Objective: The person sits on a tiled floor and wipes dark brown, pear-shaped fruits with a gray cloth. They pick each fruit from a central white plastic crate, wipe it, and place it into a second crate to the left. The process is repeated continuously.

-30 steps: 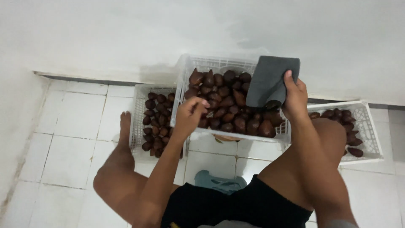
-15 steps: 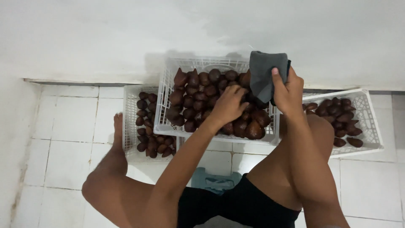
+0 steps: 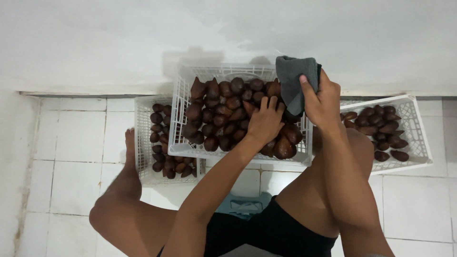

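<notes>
I read the right hand [image 3: 323,102] as closed around a grey cloth [image 3: 293,81], fingers and thumb pinching the fabric so that it hangs folded over the far right corner of the middle crate [image 3: 178,121]. The left hand [image 3: 264,124] lies palm down on the heap of brown scaly fruit [image 3: 223,114] in that crate, fingers curled onto one fruit near the cloth; I cannot tell whether it has the fruit gripped or only rests on it. The middle crate is white plastic, raised and resting across two other white crates: the left crate [image 3: 143,138], partly under it and holding more fruit of the same kind, and the right crate [image 3: 419,133], which holds a smaller lot spread in a single layer. As a judgement of progress: the middle crate is heaped full and the right crate is sparsely filled, so I assess most of the fruit as not yet handled with the cloth. The person sits low with both bare knees spread, a bare foot [image 3: 129,143] beside the left crate, on a white tiled floor [image 3: 71,143] against a pale wall [image 3: 95,43]. A small blue-green stool [image 3: 243,205] shows between the legs
</notes>
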